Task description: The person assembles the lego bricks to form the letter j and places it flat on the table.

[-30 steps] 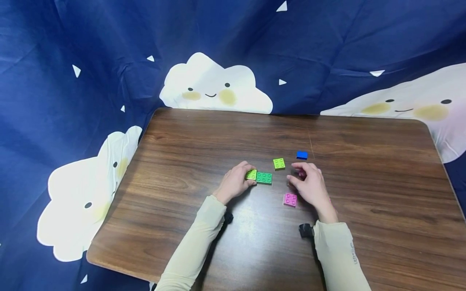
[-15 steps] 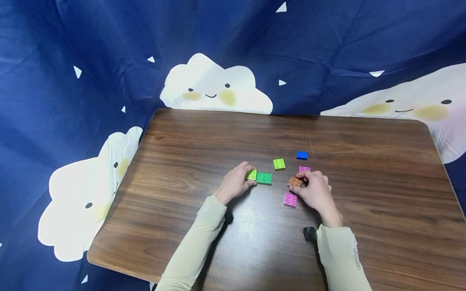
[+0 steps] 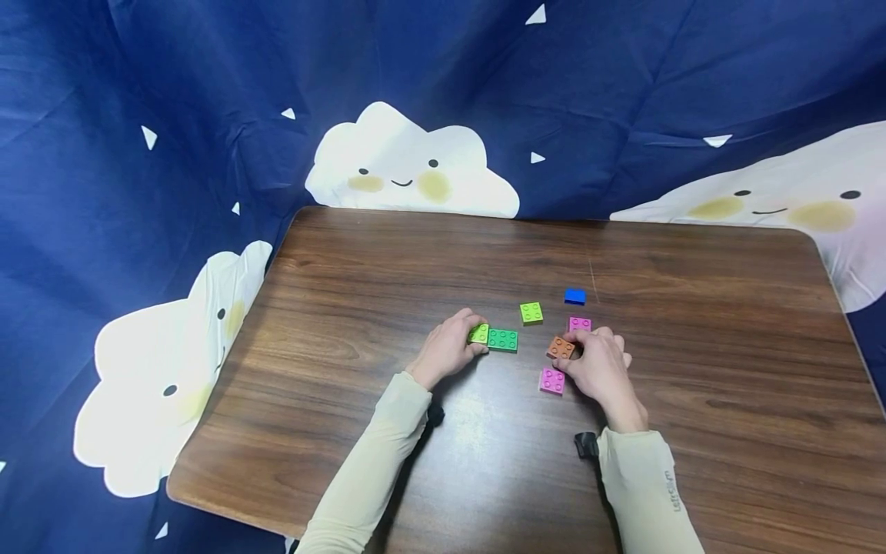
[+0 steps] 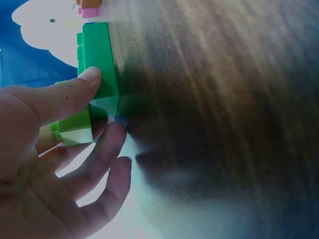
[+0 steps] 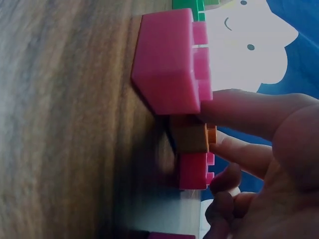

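Note:
My left hand (image 3: 446, 346) pinches a green toy building brick (image 3: 503, 340), its thumb lying along the side in the left wrist view. A lime brick (image 4: 75, 127) sits on top at the green brick's near end, partly covered by my fingers. My right hand (image 3: 604, 369) has thumb and index finger at opposite sides of an orange brick (image 3: 561, 348), which rests on the table. One pink brick (image 3: 552, 381) lies just in front of the orange one. Another pink brick (image 3: 580, 323) lies behind it, by the index finger.
A loose lime brick (image 3: 531, 313) and a blue brick (image 3: 574, 296) lie farther back on the wooden table (image 3: 388, 269). At the bottom of the right wrist view shows the edge of a dark pink piece (image 5: 172, 235). A blue cloud-print curtain (image 3: 588, 92) hangs behind.
My right hand, earlier over the rear pink brick, has drawn back toward me to the orange brick, uncovering both. Since half a second ago it has barely shifted. The left hand stays put.

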A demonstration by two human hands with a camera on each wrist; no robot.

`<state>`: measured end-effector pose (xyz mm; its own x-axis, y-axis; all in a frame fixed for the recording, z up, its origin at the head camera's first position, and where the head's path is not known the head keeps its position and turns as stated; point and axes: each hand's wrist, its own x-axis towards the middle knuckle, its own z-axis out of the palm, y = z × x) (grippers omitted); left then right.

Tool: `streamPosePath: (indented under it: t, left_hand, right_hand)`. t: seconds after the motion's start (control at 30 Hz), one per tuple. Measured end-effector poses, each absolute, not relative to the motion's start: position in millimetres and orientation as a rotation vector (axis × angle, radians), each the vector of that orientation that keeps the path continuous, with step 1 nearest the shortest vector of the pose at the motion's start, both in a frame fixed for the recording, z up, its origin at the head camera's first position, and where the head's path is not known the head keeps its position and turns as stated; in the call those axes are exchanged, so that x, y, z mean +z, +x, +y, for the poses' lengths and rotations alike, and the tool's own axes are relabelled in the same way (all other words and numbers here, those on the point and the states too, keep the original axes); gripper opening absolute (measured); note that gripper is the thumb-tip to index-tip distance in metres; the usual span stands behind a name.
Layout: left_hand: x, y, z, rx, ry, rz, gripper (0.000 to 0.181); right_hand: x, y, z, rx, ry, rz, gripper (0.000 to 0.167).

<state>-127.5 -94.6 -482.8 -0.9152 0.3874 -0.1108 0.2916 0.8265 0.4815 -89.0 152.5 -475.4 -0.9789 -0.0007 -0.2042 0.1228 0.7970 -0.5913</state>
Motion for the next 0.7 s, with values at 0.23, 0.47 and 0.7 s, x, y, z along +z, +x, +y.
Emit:
streamPosePath:
  t: [0.23,0.47,0.7]
  left_hand:
    - [-482.7,-126.9,-94.1,0.686,0.537,2.809,0.037]
    - [-483.8,-127.4,-94.9,0.676,0.537,2.809,0.037]
    - [-482.4,-127.5,-94.6,0.665,0.529,2.808,0.038]
  right_hand:
    - [-472.4,-89.4,151.8,-0.981,0.063,2.807,0.041]
    - [-472.6,-92.8,147.3,-1.165,-0.072,2.83,0.041]
    - [-478.4,-98.8,136.3,-1.29,-0.147,2.795,0.041]
